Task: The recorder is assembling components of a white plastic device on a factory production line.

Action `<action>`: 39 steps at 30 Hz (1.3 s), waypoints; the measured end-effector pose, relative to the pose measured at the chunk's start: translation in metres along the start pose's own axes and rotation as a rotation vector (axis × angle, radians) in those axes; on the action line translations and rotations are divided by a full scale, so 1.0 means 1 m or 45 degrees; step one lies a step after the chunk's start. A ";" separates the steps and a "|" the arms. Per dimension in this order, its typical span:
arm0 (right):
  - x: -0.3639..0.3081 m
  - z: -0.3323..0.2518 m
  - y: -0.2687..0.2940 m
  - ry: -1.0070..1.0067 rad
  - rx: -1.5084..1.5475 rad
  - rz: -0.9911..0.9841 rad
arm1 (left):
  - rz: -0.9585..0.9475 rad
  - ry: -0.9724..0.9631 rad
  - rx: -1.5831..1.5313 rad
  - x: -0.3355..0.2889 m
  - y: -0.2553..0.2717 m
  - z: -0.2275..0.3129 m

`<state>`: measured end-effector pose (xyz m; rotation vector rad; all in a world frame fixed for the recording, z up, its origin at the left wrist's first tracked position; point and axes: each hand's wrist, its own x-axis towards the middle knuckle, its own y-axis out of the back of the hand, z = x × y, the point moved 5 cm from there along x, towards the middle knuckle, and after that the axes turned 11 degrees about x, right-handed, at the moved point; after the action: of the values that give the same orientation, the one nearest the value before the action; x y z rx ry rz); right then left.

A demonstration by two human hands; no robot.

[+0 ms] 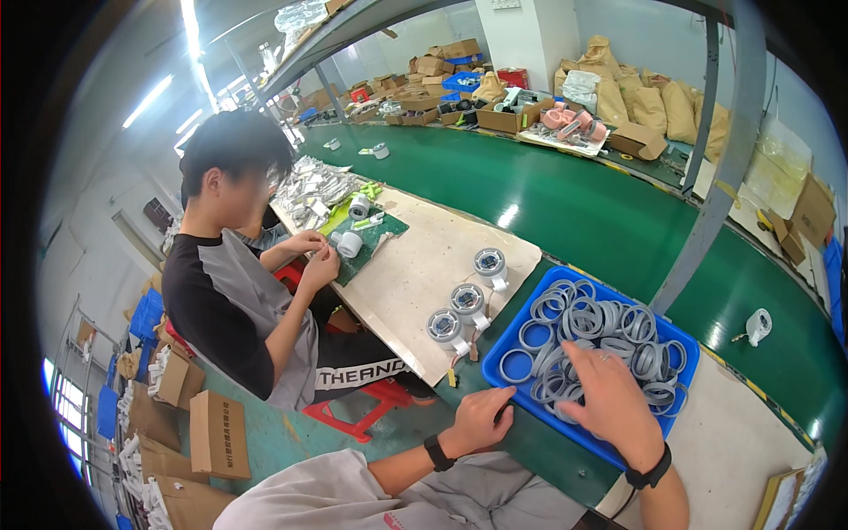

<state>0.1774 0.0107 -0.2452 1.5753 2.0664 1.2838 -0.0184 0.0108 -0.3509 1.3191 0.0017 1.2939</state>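
A blue plastic tray (495, 346) full of loose grey rings (585, 316) stands in front of me on the workbench. My right hand (614, 402) reaches over the near part of the tray, fingers and thumb spread, with the palm side down above the rings. Beside the tray's near left corner is my left hand (481, 420), its fingers curled in. A small dark bit shows at those fingertips, too little to name. Left of the tray, three round white housings (467, 300) with dark inner parts and short wires lie in a row.
A co-worker (238, 265) sits at the left, both hands on a small part beside a white housing (348, 244). A green conveyor belt (530, 190) runs behind the bench, carrying a white part (758, 325). A metal post (707, 225) rises behind the tray. Cardboard boxes (219, 433) stand lower left.
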 end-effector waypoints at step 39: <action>-0.022 -0.013 0.065 -0.008 1.939 0.164 | -0.111 -0.212 0.126 -0.009 -0.003 0.010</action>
<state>0.2202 -0.0129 -0.1954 2.0421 3.0982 -0.6540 -0.0127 -0.0013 -0.3550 1.4922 0.0068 1.1197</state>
